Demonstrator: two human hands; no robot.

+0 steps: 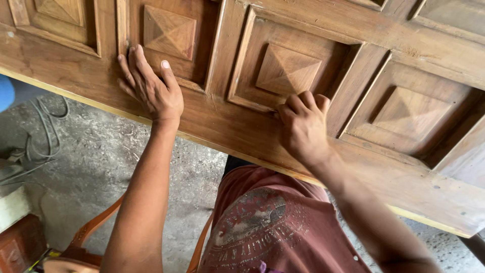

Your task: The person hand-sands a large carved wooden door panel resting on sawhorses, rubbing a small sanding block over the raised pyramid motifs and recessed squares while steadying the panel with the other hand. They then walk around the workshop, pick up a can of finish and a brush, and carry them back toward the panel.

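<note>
From the head view, a carved wooden door (323,116) with raised pyramid panels spans the top of the frame. The left hand (151,88) lies flat on it at upper left, fingers spread — holding nothing. The right hand (303,126), at centre, is curled with fingertips pressed into a panel groove; whether it holds anything cannot be told. Below lies the concrete floor (101,151).
</note>
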